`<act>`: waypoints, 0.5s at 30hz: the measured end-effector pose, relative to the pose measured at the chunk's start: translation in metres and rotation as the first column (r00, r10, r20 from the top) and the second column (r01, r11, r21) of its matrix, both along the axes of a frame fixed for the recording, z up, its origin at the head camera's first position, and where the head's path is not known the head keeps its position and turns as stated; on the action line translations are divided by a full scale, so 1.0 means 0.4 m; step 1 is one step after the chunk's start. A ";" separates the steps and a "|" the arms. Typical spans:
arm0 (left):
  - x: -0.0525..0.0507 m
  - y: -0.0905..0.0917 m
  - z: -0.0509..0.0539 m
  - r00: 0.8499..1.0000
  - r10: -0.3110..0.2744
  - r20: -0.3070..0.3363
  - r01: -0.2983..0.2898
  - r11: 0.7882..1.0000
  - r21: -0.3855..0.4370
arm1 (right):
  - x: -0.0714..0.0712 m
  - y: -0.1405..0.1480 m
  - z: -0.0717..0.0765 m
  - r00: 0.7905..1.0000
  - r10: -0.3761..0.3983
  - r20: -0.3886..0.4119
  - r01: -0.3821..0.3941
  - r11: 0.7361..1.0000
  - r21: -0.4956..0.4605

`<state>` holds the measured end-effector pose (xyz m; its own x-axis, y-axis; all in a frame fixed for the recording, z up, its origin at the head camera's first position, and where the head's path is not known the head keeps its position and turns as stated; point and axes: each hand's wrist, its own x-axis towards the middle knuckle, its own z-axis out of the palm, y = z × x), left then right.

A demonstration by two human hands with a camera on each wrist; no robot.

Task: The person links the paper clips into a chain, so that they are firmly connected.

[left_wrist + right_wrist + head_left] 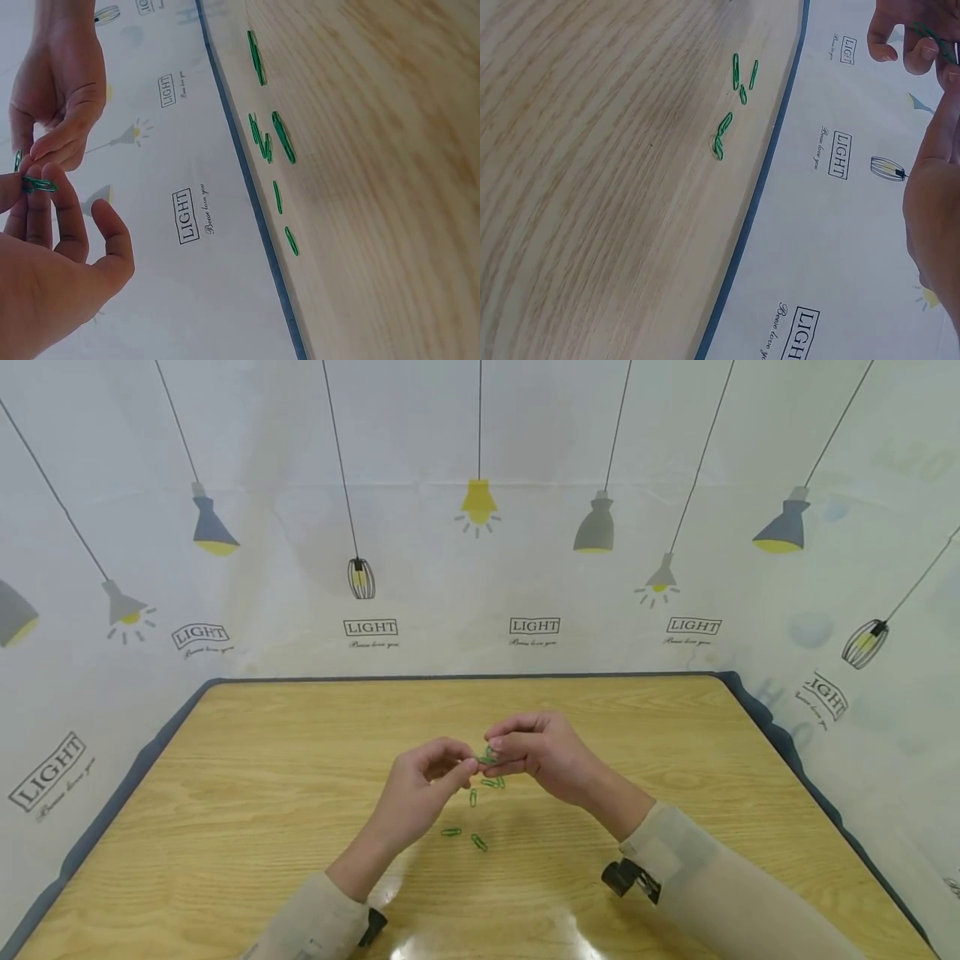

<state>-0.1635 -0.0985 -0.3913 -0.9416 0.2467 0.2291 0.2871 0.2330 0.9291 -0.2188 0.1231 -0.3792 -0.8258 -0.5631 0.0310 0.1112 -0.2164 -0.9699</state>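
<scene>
Pinching green paper clips (40, 184) in your left hand (415, 789) and right hand (553, 758) over the wooden table (262, 827), you could drop one among the loose clips (479, 842) if either fingertip grip slackens.

Green wire clips (487, 761) pinched aloft, left hand (422, 783) meeting right hand (551, 756); loose clips (479, 842) lie flat below, scattered on table (300, 810); far ones bunched, touching or nearly so.

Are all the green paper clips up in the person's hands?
No, several green paper clips lie on the wooden table.
</scene>
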 end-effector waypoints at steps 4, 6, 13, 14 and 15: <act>0.000 0.002 0.001 1.000 0.014 0.002 -0.014 1.000 -0.004 | 0.000 0.002 -0.001 1.000 0.008 0.018 -0.008 1.000 -0.004; 0.000 0.004 0.000 1.000 0.018 -0.003 -0.018 1.000 -0.003 | 0.001 0.002 0.000 0.999 0.008 0.032 -0.008 1.000 -0.001; -0.005 0.003 -0.007 1.000 0.014 -0.026 -0.014 1.000 0.006 | 0.006 0.000 0.005 0.999 0.000 0.053 -0.001 1.000 0.008; -0.006 0.002 -0.008 1.000 0.014 -0.027 -0.013 1.000 0.007 | 0.005 0.000 0.004 0.999 -0.002 0.053 0.001 1.000 0.009; -0.007 0.001 -0.009 1.000 0.013 -0.025 -0.013 1.000 0.010 | 0.005 -0.001 0.004 0.999 -0.004 0.053 0.004 1.000 0.012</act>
<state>-0.1665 -0.0980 -0.3951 -0.9386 0.2323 0.2551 0.3075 0.2280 0.9238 -0.2169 0.1227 -0.3775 -0.8285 -0.5597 -0.0196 0.1619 -0.2060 -0.9651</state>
